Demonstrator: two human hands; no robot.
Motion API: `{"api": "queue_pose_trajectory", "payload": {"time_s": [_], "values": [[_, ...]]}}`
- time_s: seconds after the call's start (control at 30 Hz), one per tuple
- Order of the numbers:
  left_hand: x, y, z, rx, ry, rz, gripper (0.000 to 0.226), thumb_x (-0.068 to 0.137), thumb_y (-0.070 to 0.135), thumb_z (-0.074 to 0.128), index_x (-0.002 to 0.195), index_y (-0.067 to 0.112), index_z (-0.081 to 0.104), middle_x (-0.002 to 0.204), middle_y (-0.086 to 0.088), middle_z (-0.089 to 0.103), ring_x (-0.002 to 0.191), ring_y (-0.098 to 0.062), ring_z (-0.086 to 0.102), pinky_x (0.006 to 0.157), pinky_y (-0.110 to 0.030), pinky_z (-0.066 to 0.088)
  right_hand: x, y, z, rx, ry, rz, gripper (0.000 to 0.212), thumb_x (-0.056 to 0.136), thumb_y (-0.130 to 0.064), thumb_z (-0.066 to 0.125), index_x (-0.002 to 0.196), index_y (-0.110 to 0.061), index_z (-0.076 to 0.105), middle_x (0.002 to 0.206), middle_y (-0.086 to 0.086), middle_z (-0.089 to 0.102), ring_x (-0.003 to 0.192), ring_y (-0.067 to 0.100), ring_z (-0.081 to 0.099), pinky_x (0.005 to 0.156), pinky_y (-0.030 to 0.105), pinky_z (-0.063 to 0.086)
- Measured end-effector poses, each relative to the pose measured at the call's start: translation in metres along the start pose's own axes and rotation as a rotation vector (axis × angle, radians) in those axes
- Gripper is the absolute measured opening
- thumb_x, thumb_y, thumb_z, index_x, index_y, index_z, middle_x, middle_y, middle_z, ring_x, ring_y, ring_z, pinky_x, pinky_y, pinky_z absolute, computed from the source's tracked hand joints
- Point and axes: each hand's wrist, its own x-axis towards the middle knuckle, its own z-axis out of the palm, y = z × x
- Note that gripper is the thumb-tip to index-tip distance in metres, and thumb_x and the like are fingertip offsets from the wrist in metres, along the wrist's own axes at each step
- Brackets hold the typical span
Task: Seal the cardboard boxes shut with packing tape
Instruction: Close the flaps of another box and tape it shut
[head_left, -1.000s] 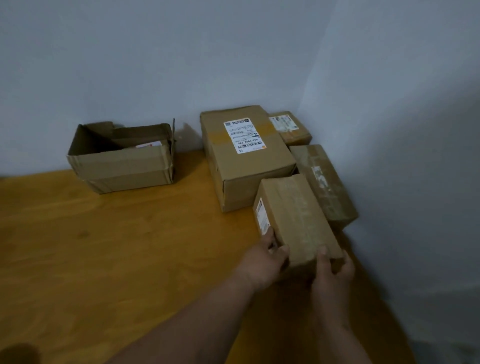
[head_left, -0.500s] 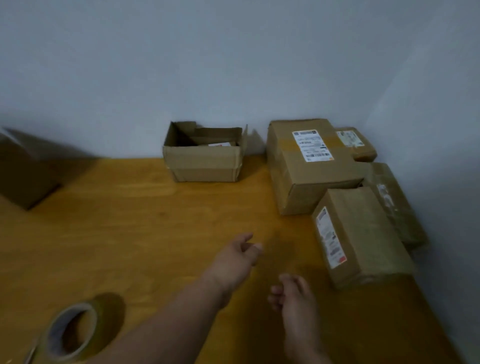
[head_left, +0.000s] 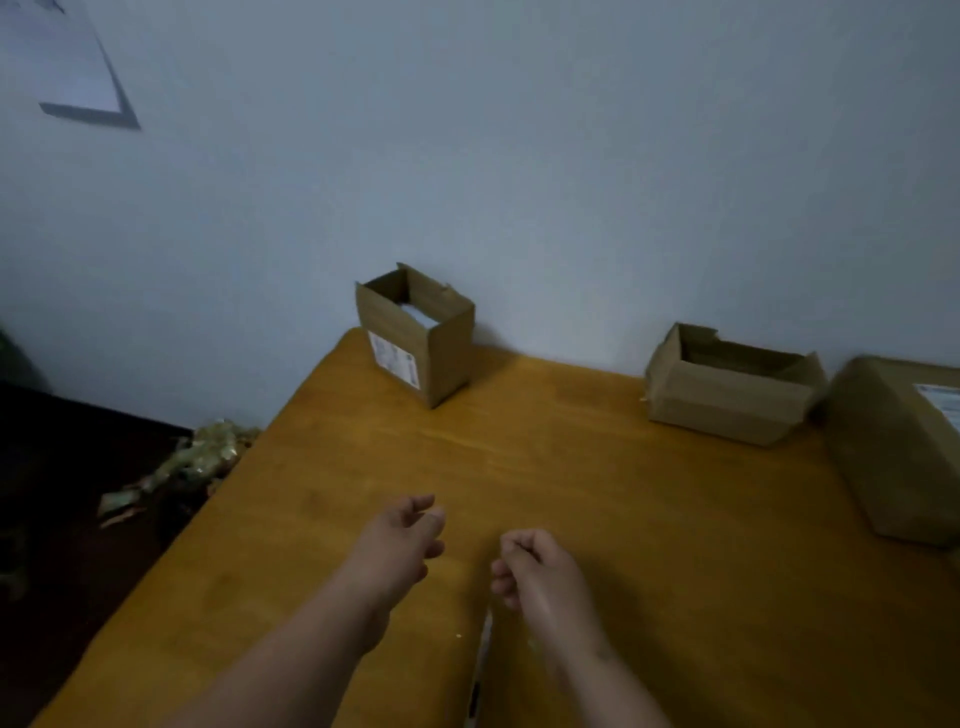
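The smooth wooden table top is a warm honey-orange with faint darker grain streaks. The small upright open cardboard box is dull brown, with a white printed label on its side and something white inside. The low wide open cardboard box is the same plain brown. The large closed cardboard box at the right edge is a darker brown, with a pale label corner. The flat painted wall is pale blue-grey. The crumpled heap beside the table looks greenish-tan, perhaps used tape.
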Motion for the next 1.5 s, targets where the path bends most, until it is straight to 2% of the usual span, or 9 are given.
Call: {"api": "queue_pose_trajectory", "payload": {"time_s": [0.23,0.37,0.5,0.6,0.7,0.83,1.17,1.4,1.5], "values": [[0.041,0.011,-0.092,-0.062,0.036,-0.026,0.038,0.099,0.033,0.055,0.136,0.025,0.05,0.117,0.003,0.062,0.102,-0.016,0.063,0.092,-0.038,0.052,0.037,-0.059,0.085,-0.168,-0.073,-0.068,0.016,0.1,-0.027,0.05,0.114,-0.024,0.058,0.113,0.0,0.065,0.087,0.012,0.064,0.071,0.023,0.048],[0.085,0.033,-0.117,-0.093,0.085,-0.034,0.039,0.099,0.032,0.055,0.137,0.023,0.05,0.117,0.001,0.062,0.102,-0.018,0.063,0.091,-0.039,0.053,0.095,-0.109,0.112,-0.262,-0.013,-0.18,0.032,0.099,-0.026,0.051,0.132,-0.022,0.052,0.13,-0.001,0.057,0.111,0.016,0.059,0.092,0.029,0.05],[0.137,0.06,-0.132,-0.1,0.144,-0.022,0.038,0.1,0.031,0.054,0.137,0.022,0.049,0.117,0.0,0.062,0.103,-0.019,0.063,0.095,-0.041,0.053,0.16,-0.169,0.131,-0.363,0.163,-0.392,0.058,0.097,-0.022,0.057,0.149,-0.025,0.03,0.155,-0.001,0.025,0.128,0.023,0.049,0.098,0.035,0.052],[0.169,0.074,-0.139,-0.095,0.148,-0.018,0.036,0.1,0.03,0.053,0.136,0.023,0.05,0.116,0.0,0.062,0.103,-0.018,0.062,0.096,-0.042,0.052,0.202,-0.196,0.139,-0.548,0.263,-0.487,0.073,0.098,-0.021,0.054,0.156,-0.026,0.01,0.164,-0.004,0.003,0.127,0.025,0.052,0.083,0.029,0.053],[0.188,0.079,-0.142,-0.096,0.121,-0.025,0.038,0.1,0.03,0.054,0.137,0.024,0.048,0.119,0.0,0.062,0.104,-0.018,0.062,0.096,-0.041,0.052,0.24,-0.206,0.137,-0.722,0.264,-0.37,0.06,0.099,-0.021,0.049,0.153,-0.021,0.022,0.159,0.005,0.02,0.11,0.026,0.059,0.069,0.03,0.05],[0.205,0.076,-0.151,-0.112,0.076,-0.043,0.04,0.1,0.031,0.052,0.139,0.022,0.047,0.117,0.0,0.063,0.104,-0.018,0.063,0.093,-0.039,0.053,0.249,-0.2,0.139,-1.011,0.273,-0.385,0.019,0.102,-0.02,0.046,0.111,-0.012,0.061,0.115,0.007,0.057,0.089,0.021,0.06,0.07,0.034,0.054],[0.17,0.058,-0.186,-0.103,-0.232,-0.138,0.068,0.087,0.062,0.058,0.146,0.041,0.031,0.122,0.009,0.057,0.109,-0.021,0.059,0.088,-0.047,0.053,0.084,-0.142,0.221,-0.81,0.193,-0.431,0.014,0.101,-0.032,0.046,0.087,-0.03,0.046,0.085,-0.011,0.041,0.068,0.004,0.044,0.056,0.016,0.032],[0.132,0.021,-0.244,0.324,-0.156,0.004,0.025,0.093,0.008,0.045,0.115,0.011,0.057,0.096,-0.013,0.065,0.081,-0.029,0.062,0.063,-0.038,0.054,-0.027,-0.116,0.276,-0.526,0.004,-0.367,0.031,0.098,-0.03,0.053,0.128,-0.03,0.06,0.119,-0.015,0.063,0.106,0.0,0.058,0.095,0.021,0.049],[0.124,0.021,-0.267,0.708,-0.214,0.153,0.023,0.093,0.01,0.044,0.109,0.017,0.059,0.098,-0.007,0.064,0.087,-0.023,0.059,0.067,-0.031,0.048,-0.052,-0.118,0.254,-0.509,0.251,-0.499,0.027,0.099,-0.022,0.054,0.123,-0.024,0.065,0.106,-0.018,0.06,0.09,-0.006,0.055,0.077,0.006,0.043]]}}
